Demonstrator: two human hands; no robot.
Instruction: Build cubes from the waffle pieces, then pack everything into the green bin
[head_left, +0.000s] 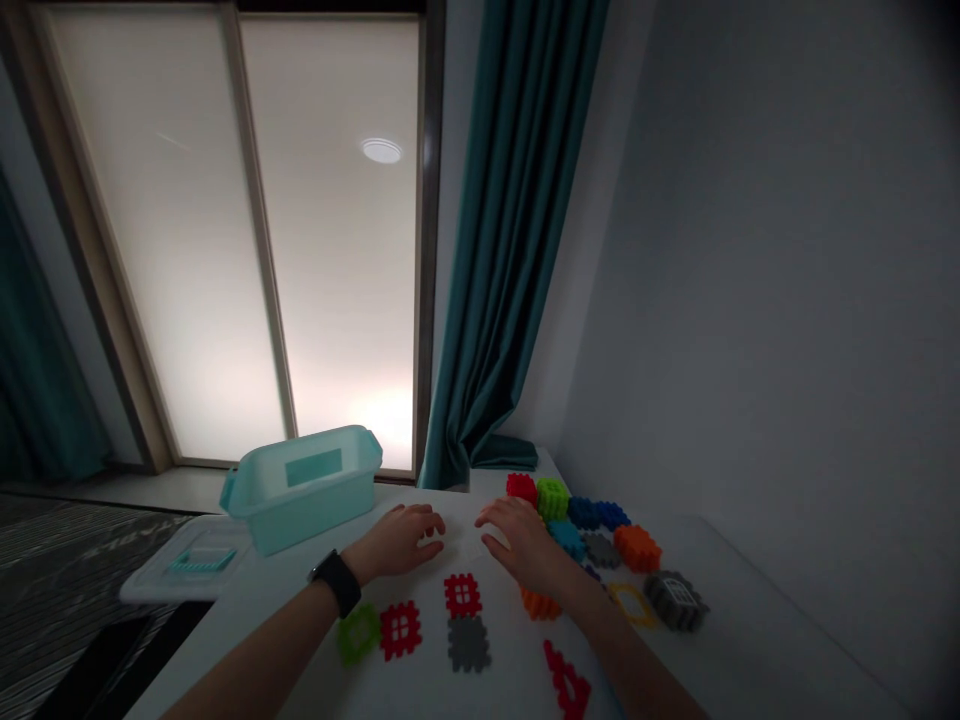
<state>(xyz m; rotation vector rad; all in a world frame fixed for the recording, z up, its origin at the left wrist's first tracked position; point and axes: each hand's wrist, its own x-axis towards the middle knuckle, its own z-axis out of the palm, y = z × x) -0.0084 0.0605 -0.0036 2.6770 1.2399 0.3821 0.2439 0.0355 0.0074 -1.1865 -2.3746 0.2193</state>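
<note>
My left hand [397,543], with a dark watch on its wrist, hovers over the white table, fingers loosely bent and apart, nothing in it. Facing it across a small gap is my right hand [521,540], also with spread fingers and holding nothing. Below them lie a red window tile [463,595], a grey square tile [469,645] touching it, a second red window tile [400,630] and a green tile [359,634] beside that one. Partly behind my right hand and forearm are a light blue block piece [566,538] and an orange piece [540,603].
A teal bin [311,490] stands at the back left, its clear lid [187,560] beside it. Piled right are green pieces [553,498], orange pieces [637,547], a grey stack [675,600] and a yellow frame [632,604]. A red triangular piece [566,680] lies near the front.
</note>
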